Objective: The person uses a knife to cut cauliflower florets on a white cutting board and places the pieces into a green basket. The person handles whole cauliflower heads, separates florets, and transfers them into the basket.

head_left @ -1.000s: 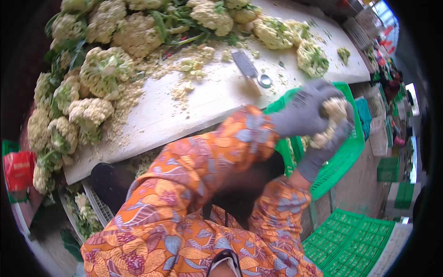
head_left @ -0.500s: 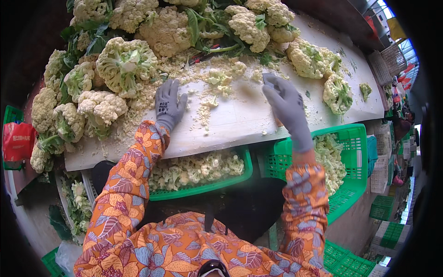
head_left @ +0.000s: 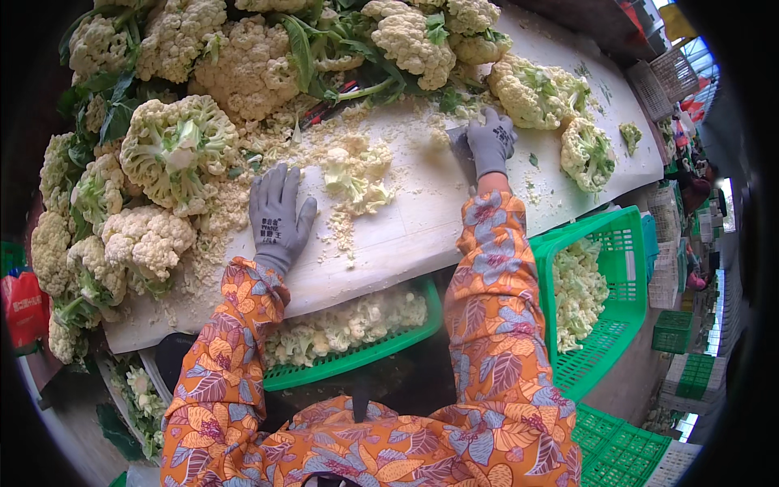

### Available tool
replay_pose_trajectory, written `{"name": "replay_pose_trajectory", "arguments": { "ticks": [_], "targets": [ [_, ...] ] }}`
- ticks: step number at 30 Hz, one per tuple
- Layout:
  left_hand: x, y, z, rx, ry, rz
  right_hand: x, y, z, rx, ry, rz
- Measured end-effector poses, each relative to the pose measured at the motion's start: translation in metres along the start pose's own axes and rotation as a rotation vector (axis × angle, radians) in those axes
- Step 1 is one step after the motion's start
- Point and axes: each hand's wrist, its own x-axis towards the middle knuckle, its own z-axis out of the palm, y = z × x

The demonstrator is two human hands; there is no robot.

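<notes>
My left hand point(head_left: 280, 213), in a grey glove, lies flat on the white table top point(head_left: 406, 235) with its fingers stretched out. It holds nothing and rests beside crumbs and a cut cauliflower piece point(head_left: 350, 174). Farther right, my gloved right hand point(head_left: 491, 142) is closed on a broad-bladed knife point(head_left: 461, 154); its flat grey blade shows left of the hand and the grip is hidden. Just beyond that hand is a trimmed cauliflower head point(head_left: 531, 93), and a second head point(head_left: 587, 154) sits to its right.
Whole cauliflowers point(head_left: 174, 142) are heaped along the left and far side. A red-and-black tool point(head_left: 329, 105) lies among the leaves. Green crates of florets stand below the table edge, one in front point(head_left: 357, 357) and one to the right point(head_left: 617, 308). A red bag point(head_left: 24, 308) is far left.
My right hand has moved away from me with the knife, down to the table top near the trimmed heads. My left hand stays flat on the table. The whole view has shifted slightly.
</notes>
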Motion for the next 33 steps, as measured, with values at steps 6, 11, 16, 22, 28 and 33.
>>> {"name": "replay_pose_trajectory", "arguments": {
  "ticks": [6, 11, 16, 22, 28, 33],
  "targets": [
    [0.003, 0.002, 0.000, -0.006, -0.021, -0.014, 0.068, 0.020, 0.017, 0.076, -0.065, -0.226],
    [0.005, 0.002, -0.005, -0.024, -0.031, -0.037, 0.075, -0.008, 0.039, 0.089, -0.021, -0.235],
    [0.004, 0.003, -0.001, -0.036, -0.007, -0.041, 0.061, 0.019, 0.031, 0.684, 0.110, -0.204],
    [0.002, 0.000, -0.004, -0.046, 0.006, -0.059, -0.049, -0.020, 0.032, 0.402, -0.019, -0.649],
    [0.005, 0.010, -0.004, -0.073, -0.028, 0.067, -0.099, -0.024, 0.037, 1.191, -0.183, -0.336],
    [0.034, 0.040, 0.008, -0.253, 0.117, 0.153, -0.186, -0.037, 0.033, 0.917, 0.072, -0.449]
  ]
}}
